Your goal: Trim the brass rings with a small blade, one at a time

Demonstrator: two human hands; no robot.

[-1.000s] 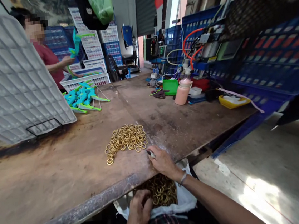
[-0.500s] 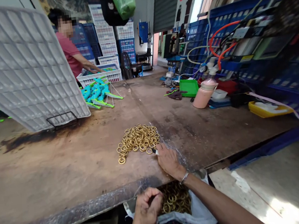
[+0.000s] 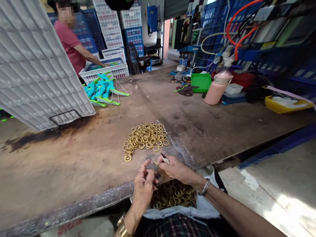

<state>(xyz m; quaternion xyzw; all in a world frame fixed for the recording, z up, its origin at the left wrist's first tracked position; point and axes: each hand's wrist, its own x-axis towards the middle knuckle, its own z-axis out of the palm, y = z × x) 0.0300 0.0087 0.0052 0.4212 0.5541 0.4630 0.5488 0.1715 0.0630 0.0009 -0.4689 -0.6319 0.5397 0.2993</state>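
Note:
A pile of gold rings (image 3: pixel 147 135) lies on the brown table (image 3: pixel 94 156). Just in front of it, my right hand (image 3: pixel 175 169) pinches a small pointed tool (image 3: pixel 165 158) with a dark tip, and a gold ring (image 3: pixel 157 164) shows at its fingertips. Facing it from the left is my left hand (image 3: pixel 144 184), its fingers curled; whatever may be between them is too small to make out. Below both hands, many more rings (image 3: pixel 174 195) fill an open pale bag (image 3: pixel 206 206) at the table's front edge.
A white ribbed panel (image 3: pixel 26 65) stands at the left on a wire stand. Behind it are turquoise-green toy parts (image 3: pixel 103 89) and a person (image 3: pixel 71 41) reaching into a white crate (image 3: pixel 107 71). At right are a pink bottle (image 3: pixel 217 89), green tray (image 3: pixel 201 82) and yellow tray (image 3: pixel 284 104).
My right hand has drawn back from the pile's edge with a ring at its fingertips. My left hand has risen from over the bag to meet it. The camera view has shifted slightly.

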